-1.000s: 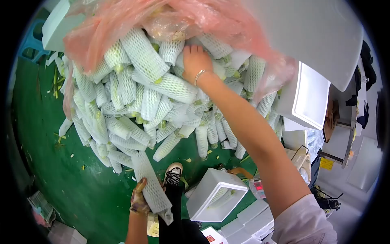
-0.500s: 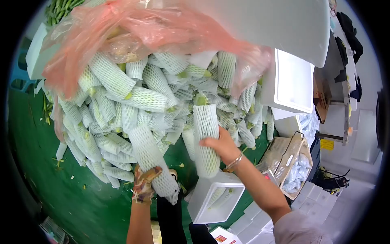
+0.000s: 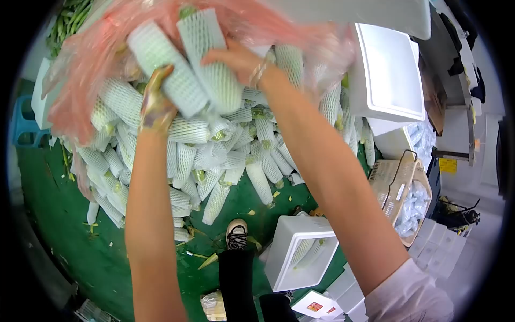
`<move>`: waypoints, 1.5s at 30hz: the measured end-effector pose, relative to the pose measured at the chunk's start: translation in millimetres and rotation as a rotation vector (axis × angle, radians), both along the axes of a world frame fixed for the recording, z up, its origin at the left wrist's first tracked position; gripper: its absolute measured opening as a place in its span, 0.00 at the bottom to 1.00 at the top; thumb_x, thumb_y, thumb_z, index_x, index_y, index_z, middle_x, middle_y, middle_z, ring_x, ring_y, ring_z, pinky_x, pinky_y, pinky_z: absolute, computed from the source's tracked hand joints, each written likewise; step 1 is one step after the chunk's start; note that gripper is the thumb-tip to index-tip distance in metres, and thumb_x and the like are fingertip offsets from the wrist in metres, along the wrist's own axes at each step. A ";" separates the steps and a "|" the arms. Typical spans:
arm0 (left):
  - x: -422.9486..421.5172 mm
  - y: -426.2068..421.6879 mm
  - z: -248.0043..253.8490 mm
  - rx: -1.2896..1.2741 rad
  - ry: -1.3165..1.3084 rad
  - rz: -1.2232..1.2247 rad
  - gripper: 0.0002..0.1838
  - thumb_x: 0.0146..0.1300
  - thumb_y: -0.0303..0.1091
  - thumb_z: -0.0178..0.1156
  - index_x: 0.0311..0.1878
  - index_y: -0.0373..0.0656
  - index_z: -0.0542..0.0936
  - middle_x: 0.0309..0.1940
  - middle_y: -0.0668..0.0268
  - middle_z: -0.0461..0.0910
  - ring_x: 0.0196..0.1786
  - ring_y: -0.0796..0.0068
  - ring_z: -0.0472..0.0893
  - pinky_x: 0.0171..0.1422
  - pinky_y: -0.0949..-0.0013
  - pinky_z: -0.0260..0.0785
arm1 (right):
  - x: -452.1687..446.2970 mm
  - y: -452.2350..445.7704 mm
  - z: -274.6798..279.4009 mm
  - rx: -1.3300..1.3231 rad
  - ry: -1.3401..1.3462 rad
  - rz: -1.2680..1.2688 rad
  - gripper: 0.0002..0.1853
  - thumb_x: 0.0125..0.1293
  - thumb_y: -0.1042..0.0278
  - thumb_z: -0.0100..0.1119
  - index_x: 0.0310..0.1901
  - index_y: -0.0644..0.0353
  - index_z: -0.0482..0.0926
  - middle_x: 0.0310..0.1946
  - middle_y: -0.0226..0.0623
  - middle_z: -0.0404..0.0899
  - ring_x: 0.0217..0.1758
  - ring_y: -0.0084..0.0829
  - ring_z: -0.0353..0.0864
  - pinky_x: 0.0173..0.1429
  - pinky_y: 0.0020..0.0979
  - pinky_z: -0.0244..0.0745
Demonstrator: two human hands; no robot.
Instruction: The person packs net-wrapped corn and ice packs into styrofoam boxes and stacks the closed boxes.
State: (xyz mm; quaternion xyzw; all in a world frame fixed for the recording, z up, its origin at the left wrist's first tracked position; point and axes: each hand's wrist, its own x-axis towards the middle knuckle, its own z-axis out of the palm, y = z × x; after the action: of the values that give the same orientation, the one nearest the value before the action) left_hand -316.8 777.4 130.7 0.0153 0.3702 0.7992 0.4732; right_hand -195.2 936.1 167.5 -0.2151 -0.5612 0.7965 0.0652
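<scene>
My left hand, in a patterned glove, is closed round a long pale green vegetable in a white foam net sleeve. My right hand grips a second net-sleeved vegetable, its green end showing at the top. Both are held side by side and tilted over a large heap of net-sleeved vegetables. Behind them, a crumpled translucent red plastic bag drapes over the back of the heap. Parts of the heap are hidden by my arms.
A white foam box with sleeved vegetables inside stands on the green floor by my feet. Another white foam box sits right of the heap. Further right is a beige crate with bluish plastic. A blue stool stands far left.
Both hands have moved forward and up with their sleeved vegetables, from above the near floor to the back of the heap by the red bag. The view has shifted slightly.
</scene>
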 end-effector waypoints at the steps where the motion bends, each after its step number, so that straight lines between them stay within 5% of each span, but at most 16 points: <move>1: 3.4 -20.3 -4.8 0.010 0.047 -0.011 0.13 0.55 0.32 0.59 0.45 0.42 0.75 0.40 0.61 0.79 0.46 0.62 0.79 0.55 0.58 0.72 | 17.9 -18.2 0.4 -0.014 0.036 -0.050 0.30 0.51 0.69 0.66 0.57 0.66 0.67 0.46 0.38 0.77 0.49 0.30 0.77 0.54 0.34 0.73; 4: 53.2 -97.5 16.6 -0.211 0.033 -0.066 0.26 0.51 0.37 0.59 0.53 0.37 0.69 0.48 0.56 0.75 0.53 0.57 0.75 0.59 0.52 0.68 | 96.6 -92.0 2.5 -0.092 0.047 -0.258 0.33 0.51 0.70 0.65 0.59 0.63 0.64 0.48 0.37 0.76 0.49 0.31 0.77 0.56 0.34 0.72; 6: 110.7 -139.8 40.2 -0.467 0.042 0.027 0.31 0.47 0.40 0.60 0.54 0.35 0.67 0.47 0.52 0.74 0.53 0.53 0.74 0.58 0.50 0.69 | 150.5 -142.4 17.2 -0.380 0.085 -0.381 0.32 0.52 0.73 0.64 0.60 0.64 0.64 0.50 0.37 0.75 0.52 0.29 0.75 0.56 0.33 0.71; 10: 227.0 -253.4 34.8 -0.426 -0.187 0.078 0.32 0.42 0.37 0.63 0.53 0.33 0.69 0.45 0.53 0.76 0.48 0.53 0.77 0.55 0.51 0.71 | 252.4 -242.1 25.1 -0.631 -0.185 -0.415 0.31 0.54 0.76 0.57 0.61 0.63 0.63 0.52 0.33 0.73 0.53 0.26 0.72 0.58 0.30 0.68; 13: 313.8 -339.7 39.4 -0.398 -0.323 -0.145 0.35 0.44 0.38 0.62 0.58 0.34 0.68 0.49 0.53 0.75 0.51 0.55 0.76 0.58 0.54 0.69 | 356.5 -314.9 39.5 -0.752 -0.316 -0.407 0.31 0.54 0.74 0.59 0.61 0.64 0.63 0.52 0.36 0.74 0.53 0.28 0.72 0.58 0.31 0.68; 15: 373.9 -391.4 38.3 -0.629 -0.235 -0.416 0.36 0.47 0.42 0.67 0.57 0.35 0.67 0.43 0.60 0.78 0.44 0.64 0.79 0.50 0.63 0.75 | 437.5 -365.4 59.9 -0.640 -0.469 -0.433 0.31 0.53 0.75 0.59 0.61 0.65 0.63 0.52 0.37 0.74 0.54 0.29 0.72 0.58 0.32 0.68; 17: 426.9 -410.6 39.8 -0.547 -0.508 -0.556 0.33 0.51 0.40 0.68 0.58 0.36 0.68 0.42 0.62 0.78 0.43 0.69 0.79 0.49 0.67 0.75 | 507.6 -409.6 72.8 -0.588 -0.582 -0.497 0.32 0.53 0.75 0.60 0.61 0.66 0.62 0.52 0.38 0.73 0.54 0.29 0.72 0.58 0.33 0.69; 18: 463.1 -368.8 75.7 -0.689 -0.171 -0.764 0.31 0.52 0.37 0.68 0.58 0.37 0.68 0.42 0.61 0.78 0.42 0.70 0.79 0.48 0.68 0.75 | 538.8 -431.3 72.1 -0.593 -0.616 -0.557 0.33 0.53 0.75 0.61 0.61 0.66 0.62 0.53 0.38 0.73 0.54 0.30 0.72 0.58 0.33 0.69; 21: 549.5 -368.5 15.5 -0.710 -0.180 -0.921 0.28 0.52 0.36 0.68 0.54 0.35 0.71 0.43 0.58 0.79 0.44 0.68 0.79 0.48 0.69 0.73 | 603.5 -455.1 37.7 -0.499 -0.634 -0.703 0.34 0.51 0.72 0.63 0.61 0.66 0.62 0.50 0.39 0.75 0.52 0.30 0.74 0.56 0.33 0.70; 23: 579.3 -338.7 -21.4 -0.734 0.091 -0.997 0.26 0.54 0.35 0.66 0.54 0.34 0.71 0.44 0.57 0.79 0.45 0.66 0.79 0.49 0.66 0.74 | 628.1 -441.1 -11.2 -0.442 -0.654 -0.763 0.34 0.51 0.71 0.64 0.60 0.66 0.63 0.49 0.39 0.76 0.50 0.30 0.75 0.55 0.33 0.71; 27: 603.3 -297.1 -98.9 -0.731 0.238 -0.910 0.27 0.52 0.36 0.66 0.55 0.37 0.70 0.45 0.57 0.77 0.44 0.66 0.79 0.47 0.64 0.75 | 646.1 -403.9 -108.8 -0.276 -0.556 -0.716 0.32 0.51 0.68 0.64 0.57 0.68 0.64 0.45 0.40 0.77 0.48 0.30 0.76 0.53 0.32 0.72; 30: 605.4 -316.4 -195.5 -0.435 0.199 -0.657 0.35 0.55 0.38 0.64 0.63 0.35 0.61 0.54 0.52 0.71 0.52 0.59 0.76 0.54 0.63 0.72 | 634.9 -396.1 -139.7 0.094 -0.692 -0.719 0.38 0.50 0.67 0.65 0.62 0.68 0.60 0.51 0.49 0.73 0.54 0.41 0.73 0.58 0.36 0.67; 32: 596.9 -279.9 -140.5 -0.677 0.945 -0.803 0.36 0.57 0.37 0.61 0.64 0.31 0.58 0.58 0.47 0.67 0.58 0.50 0.70 0.63 0.58 0.63 | 624.3 -400.3 -141.0 0.575 -0.776 -0.722 0.39 0.50 0.68 0.63 0.64 0.67 0.57 0.56 0.53 0.68 0.58 0.46 0.69 0.62 0.40 0.62; 35: 616.0 -283.4 -112.4 -0.604 1.603 -0.431 0.36 0.57 0.33 0.58 0.66 0.31 0.56 0.62 0.44 0.61 0.62 0.47 0.65 0.66 0.57 0.58 | 621.0 -414.9 -113.1 0.924 -0.876 -0.823 0.38 0.56 0.70 0.58 0.68 0.63 0.54 0.66 0.54 0.55 0.66 0.52 0.57 0.68 0.44 0.52; 40: 628.7 -284.8 -115.3 -0.584 1.815 -0.558 0.33 0.52 0.33 0.57 0.63 0.34 0.64 0.63 0.46 0.62 0.66 0.43 0.59 0.69 0.46 0.47 | 613.3 -419.3 -146.6 0.960 -0.939 -0.687 0.36 0.59 0.68 0.55 0.67 0.67 0.53 0.69 0.50 0.50 0.68 0.53 0.54 0.69 0.47 0.48; 45: 637.1 -286.6 -134.2 -0.658 1.880 -0.558 0.32 0.51 0.35 0.60 0.61 0.34 0.68 0.63 0.47 0.63 0.67 0.45 0.58 0.71 0.48 0.44 | 623.0 -409.0 -178.3 0.852 -0.895 -0.734 0.35 0.61 0.68 0.54 0.67 0.67 0.52 0.69 0.53 0.50 0.69 0.53 0.53 0.71 0.45 0.48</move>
State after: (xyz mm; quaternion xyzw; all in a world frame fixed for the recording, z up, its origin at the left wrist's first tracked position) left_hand 320.3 490.9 -3.6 0.5887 0.7737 0.1857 0.1424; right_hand 427.8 527.1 -10.8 -0.6516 -0.6878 0.2705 0.1707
